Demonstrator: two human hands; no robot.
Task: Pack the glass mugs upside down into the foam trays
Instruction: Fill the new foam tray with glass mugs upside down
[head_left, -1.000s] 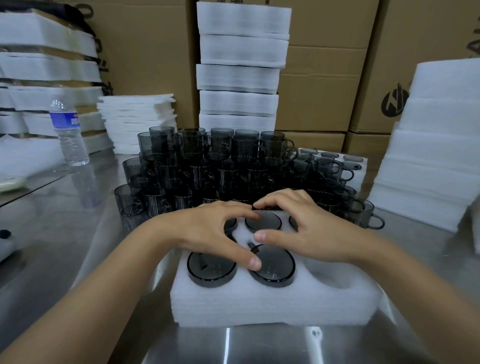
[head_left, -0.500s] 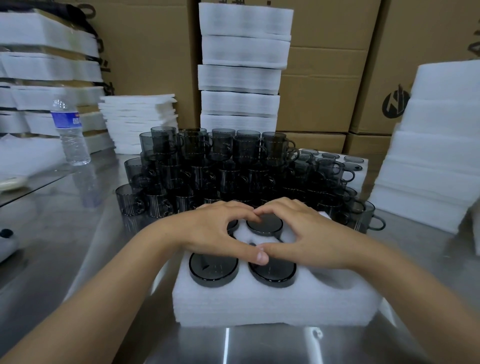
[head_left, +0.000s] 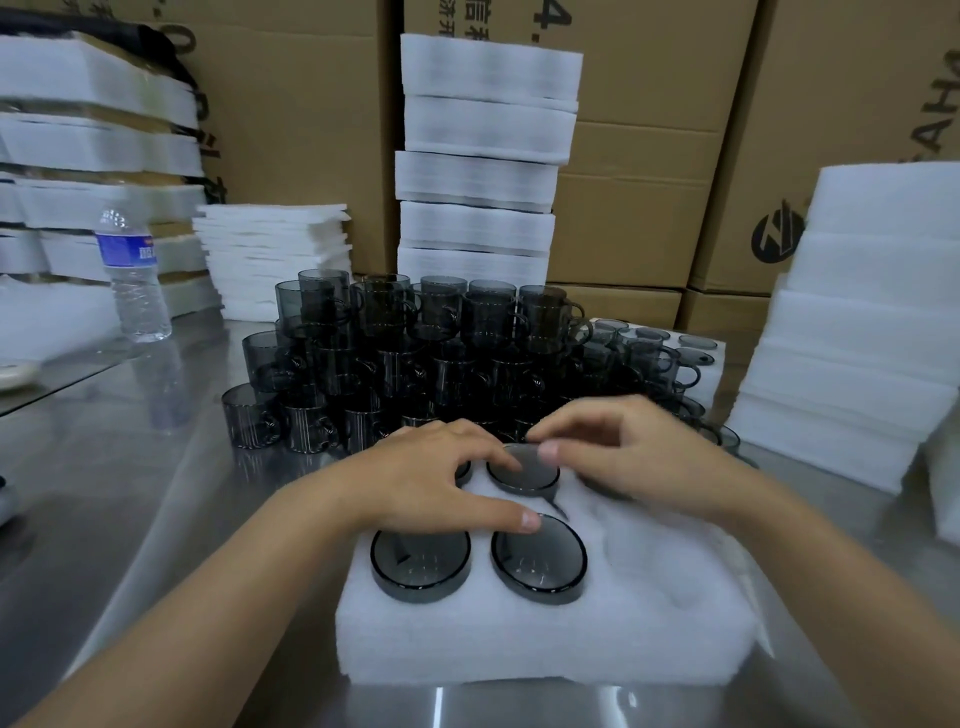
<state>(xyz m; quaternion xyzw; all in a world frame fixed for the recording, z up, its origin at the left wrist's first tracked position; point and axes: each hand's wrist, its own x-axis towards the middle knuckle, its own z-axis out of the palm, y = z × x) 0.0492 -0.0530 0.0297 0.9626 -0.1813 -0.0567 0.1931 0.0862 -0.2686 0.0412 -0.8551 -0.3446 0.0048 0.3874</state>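
spongy white foam tray | smoky round glass mugs inverted | left hand flat, gripping nothing | right hand blurred, grip unclear

Soft, even overhead light, a little dim; shadows are faint and diffuse. White glare streaks hit the steel table at six o'clock. Your right hand is smeared by motion; your left hand reads crisp. Foam stacks at nine o'clock bow and blur with the wide lens.
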